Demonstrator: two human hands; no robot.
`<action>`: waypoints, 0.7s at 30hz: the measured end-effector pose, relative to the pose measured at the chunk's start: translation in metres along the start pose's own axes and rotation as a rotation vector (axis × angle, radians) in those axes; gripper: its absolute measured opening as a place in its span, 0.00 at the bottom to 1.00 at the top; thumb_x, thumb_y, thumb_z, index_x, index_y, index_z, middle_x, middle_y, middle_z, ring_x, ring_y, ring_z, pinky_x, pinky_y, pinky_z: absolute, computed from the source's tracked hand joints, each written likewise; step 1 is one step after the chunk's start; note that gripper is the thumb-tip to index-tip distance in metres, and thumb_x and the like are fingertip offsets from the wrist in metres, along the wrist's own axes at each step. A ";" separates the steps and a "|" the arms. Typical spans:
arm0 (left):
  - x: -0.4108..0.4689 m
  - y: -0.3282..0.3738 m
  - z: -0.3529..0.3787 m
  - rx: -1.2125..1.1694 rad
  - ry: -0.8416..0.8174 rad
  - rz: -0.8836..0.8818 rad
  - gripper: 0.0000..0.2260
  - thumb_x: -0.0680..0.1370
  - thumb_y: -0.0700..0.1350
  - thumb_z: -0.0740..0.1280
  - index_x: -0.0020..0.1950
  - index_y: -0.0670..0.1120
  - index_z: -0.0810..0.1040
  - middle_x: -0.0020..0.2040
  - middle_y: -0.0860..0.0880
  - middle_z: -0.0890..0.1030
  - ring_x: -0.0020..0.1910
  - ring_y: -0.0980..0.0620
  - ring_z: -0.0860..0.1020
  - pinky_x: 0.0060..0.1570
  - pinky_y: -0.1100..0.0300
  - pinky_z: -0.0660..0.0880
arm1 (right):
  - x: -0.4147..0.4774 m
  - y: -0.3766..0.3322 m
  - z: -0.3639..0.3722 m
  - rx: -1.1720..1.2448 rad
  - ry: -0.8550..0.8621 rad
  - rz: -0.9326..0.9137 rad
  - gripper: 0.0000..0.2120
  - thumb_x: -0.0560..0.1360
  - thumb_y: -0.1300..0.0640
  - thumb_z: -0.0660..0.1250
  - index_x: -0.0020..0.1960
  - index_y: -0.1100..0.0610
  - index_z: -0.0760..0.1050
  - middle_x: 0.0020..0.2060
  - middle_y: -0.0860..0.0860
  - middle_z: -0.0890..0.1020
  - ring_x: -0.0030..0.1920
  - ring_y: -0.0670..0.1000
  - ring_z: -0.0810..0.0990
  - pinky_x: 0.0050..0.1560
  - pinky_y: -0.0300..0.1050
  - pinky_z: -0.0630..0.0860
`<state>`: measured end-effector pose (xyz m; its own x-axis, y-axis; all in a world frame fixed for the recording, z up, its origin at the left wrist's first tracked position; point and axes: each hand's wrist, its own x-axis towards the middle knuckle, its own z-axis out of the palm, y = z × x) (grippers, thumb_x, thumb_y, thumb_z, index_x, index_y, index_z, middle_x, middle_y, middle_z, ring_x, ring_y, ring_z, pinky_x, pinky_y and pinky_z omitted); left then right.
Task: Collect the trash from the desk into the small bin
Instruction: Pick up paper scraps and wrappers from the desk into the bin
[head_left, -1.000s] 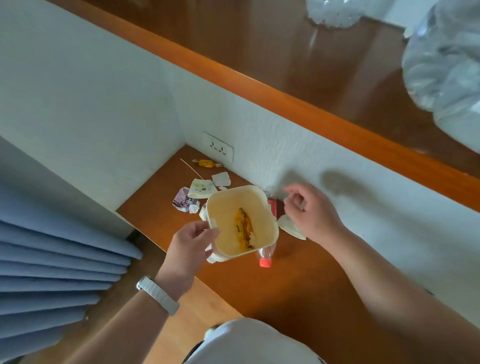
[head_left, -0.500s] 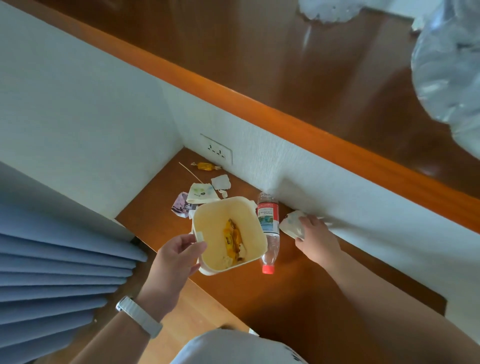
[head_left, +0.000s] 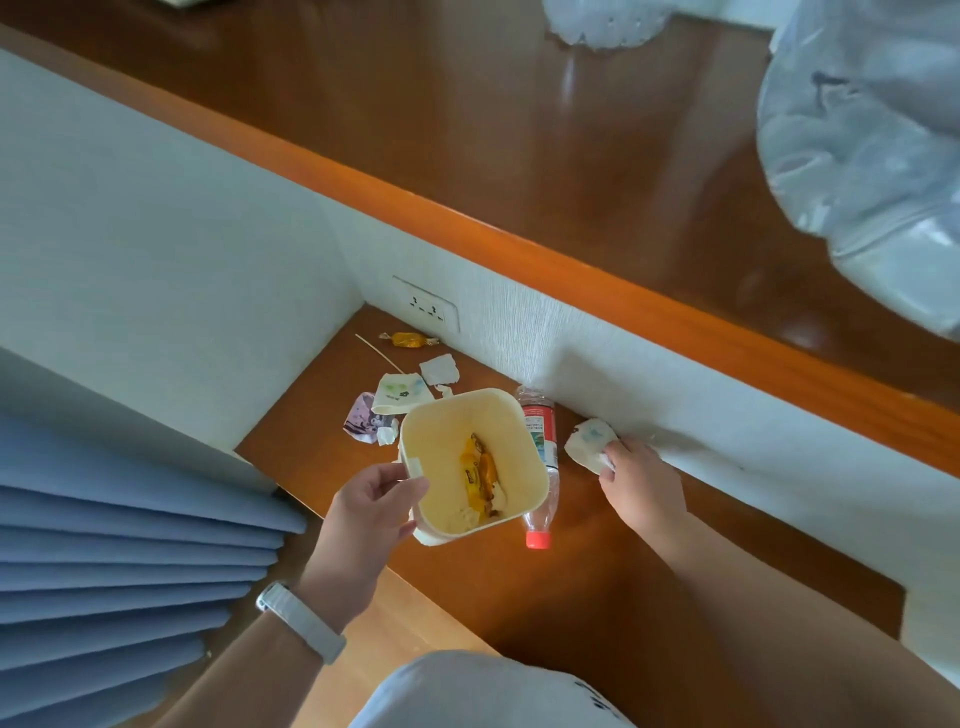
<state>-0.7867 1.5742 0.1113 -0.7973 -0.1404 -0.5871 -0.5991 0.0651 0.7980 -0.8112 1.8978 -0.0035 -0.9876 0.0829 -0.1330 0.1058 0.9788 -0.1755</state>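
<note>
Once your right hand had slid rightward, its grip closed on the crumpled paper, uncovering the bottle beside the small bin your left hand gripped.

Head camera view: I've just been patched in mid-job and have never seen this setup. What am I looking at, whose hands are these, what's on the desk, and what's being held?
There is no machine here. A person wears one wide-angle camera on the head, looking down at their own two bare hands.

The left hand holds a small cream bin by its rim above the wooden desk; yellow wrappers already lie inside it.

The right hand grips a crumpled white paper by the wall.

A plastic bottle with a red cap lies on the desk beside the bin. Behind the bin are paper scraps, a thin stick and a wrapped candy near the wall socket.
</note>
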 end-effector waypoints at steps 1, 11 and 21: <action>-0.001 0.001 0.001 0.000 -0.008 0.004 0.06 0.80 0.44 0.71 0.57 0.46 0.83 0.45 0.52 0.89 0.44 0.58 0.87 0.47 0.56 0.82 | 0.000 0.000 -0.005 0.005 0.023 -0.005 0.10 0.72 0.57 0.73 0.52 0.58 0.80 0.44 0.52 0.82 0.42 0.53 0.81 0.37 0.47 0.81; -0.022 0.000 -0.001 -0.004 -0.003 0.046 0.04 0.81 0.43 0.71 0.55 0.46 0.83 0.42 0.53 0.89 0.42 0.58 0.87 0.48 0.55 0.82 | -0.016 -0.024 -0.077 0.153 0.249 0.005 0.10 0.75 0.52 0.70 0.54 0.56 0.78 0.44 0.51 0.81 0.41 0.51 0.79 0.38 0.42 0.76; -0.040 -0.019 -0.015 0.007 0.075 0.038 0.03 0.80 0.47 0.72 0.52 0.48 0.84 0.44 0.51 0.89 0.46 0.53 0.87 0.42 0.59 0.82 | -0.065 -0.100 -0.133 0.495 0.366 -0.393 0.06 0.72 0.61 0.66 0.49 0.58 0.78 0.37 0.42 0.71 0.27 0.43 0.70 0.24 0.31 0.64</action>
<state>-0.7425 1.5642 0.1219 -0.8119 -0.2112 -0.5442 -0.5691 0.0789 0.8185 -0.7731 1.8196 0.1526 -0.9298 -0.1151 0.3496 -0.3101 0.7567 -0.5756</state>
